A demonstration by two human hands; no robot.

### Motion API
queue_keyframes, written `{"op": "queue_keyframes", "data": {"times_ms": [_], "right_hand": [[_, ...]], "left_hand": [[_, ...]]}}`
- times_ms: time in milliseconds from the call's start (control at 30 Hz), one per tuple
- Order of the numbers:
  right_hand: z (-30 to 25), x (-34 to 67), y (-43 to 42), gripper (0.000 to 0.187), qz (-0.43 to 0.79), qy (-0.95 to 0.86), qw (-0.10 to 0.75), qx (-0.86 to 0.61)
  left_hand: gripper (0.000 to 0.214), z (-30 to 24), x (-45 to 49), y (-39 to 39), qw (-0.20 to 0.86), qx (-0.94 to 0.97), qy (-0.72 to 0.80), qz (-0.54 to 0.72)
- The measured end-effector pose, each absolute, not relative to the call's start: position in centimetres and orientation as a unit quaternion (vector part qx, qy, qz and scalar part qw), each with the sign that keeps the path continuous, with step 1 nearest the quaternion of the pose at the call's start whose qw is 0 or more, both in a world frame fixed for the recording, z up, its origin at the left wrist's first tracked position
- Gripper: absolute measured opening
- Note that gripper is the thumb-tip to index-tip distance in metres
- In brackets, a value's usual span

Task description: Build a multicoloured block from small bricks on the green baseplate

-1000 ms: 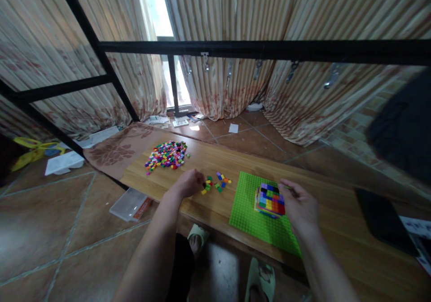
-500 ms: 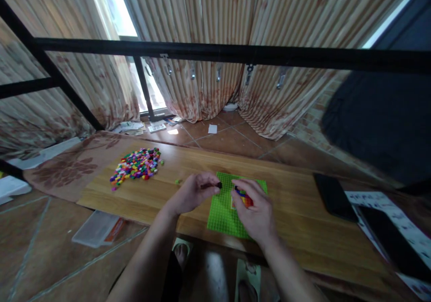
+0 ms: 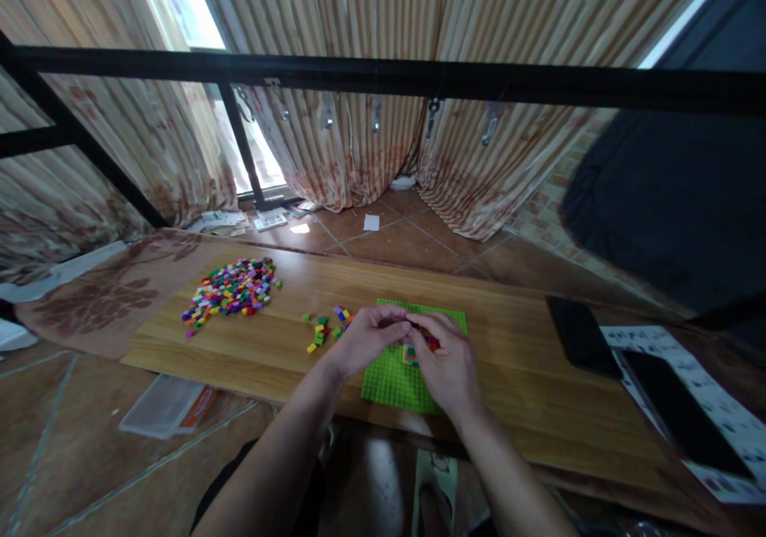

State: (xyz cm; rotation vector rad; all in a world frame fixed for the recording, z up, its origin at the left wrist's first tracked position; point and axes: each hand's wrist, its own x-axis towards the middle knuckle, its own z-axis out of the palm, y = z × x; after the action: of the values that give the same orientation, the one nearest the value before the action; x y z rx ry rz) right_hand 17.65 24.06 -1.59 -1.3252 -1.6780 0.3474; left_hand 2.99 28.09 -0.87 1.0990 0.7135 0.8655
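Observation:
Over the green studded baseplate (image 3: 388,385), my two hands meet fingertip to fingertip. My left hand (image 3: 374,339) is closed in a pinch; the small black toy brick seen in it a moment ago is now mostly hidden by the fingers. In my right hand (image 3: 448,361), also closed, is a small cluster of joined toy bricks (image 3: 429,340), with red showing past the fingers. Some light-coloured bricks (image 3: 410,354) show just below the right fingers. Left of my left hand, several loose green, yellow and blue bricks (image 3: 320,331) lie on the wooden table.
A big pile of mixed bricks (image 3: 236,286) covers part of the table's left side. On the right lie a black tablet-like slab (image 3: 578,337), a printed sheet (image 3: 634,341) and a dark phone-like device (image 3: 682,409). A clear plastic box (image 3: 159,405) is on the floor.
My left hand has moved right, bringing the black brick up to my right hand's bricks. Loose bricks that the left arm hid now show. The whole view has shifted slightly.

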Motion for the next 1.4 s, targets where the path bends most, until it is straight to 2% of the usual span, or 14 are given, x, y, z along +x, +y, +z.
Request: {"op": "queue_keyframes", "data": {"times_ms": [400, 633, 1133, 1400], "right_hand": [[-2.6, 19.4, 24.4, 0.021, 0.037, -0.717, 0.394, -0.574], [-3.1, 19.6, 24.3, 0.021, 0.029, -0.722, 0.371, -0.583], [-3.2, 19.5, 24.4, 0.019, 0.036, -0.702, 0.385, -0.599], [-2.9, 20.1, 24.5, 0.016, 0.086, -0.673, 0.434, -0.592]], "left_hand": [[0.023, -1.9, 4.0, 28.7, 0.693, 0.469, 0.386, 0.389], [0.015, -2.8, 3.8, 28.6, 0.647, 0.504, 0.431, 0.376], [0.018, -4.0, 4.1, 28.9, 0.578, 0.576, 0.451, 0.361], [0.015, -3.7, 4.1, 28.9, 0.561, 0.595, 0.449, 0.36]]}}
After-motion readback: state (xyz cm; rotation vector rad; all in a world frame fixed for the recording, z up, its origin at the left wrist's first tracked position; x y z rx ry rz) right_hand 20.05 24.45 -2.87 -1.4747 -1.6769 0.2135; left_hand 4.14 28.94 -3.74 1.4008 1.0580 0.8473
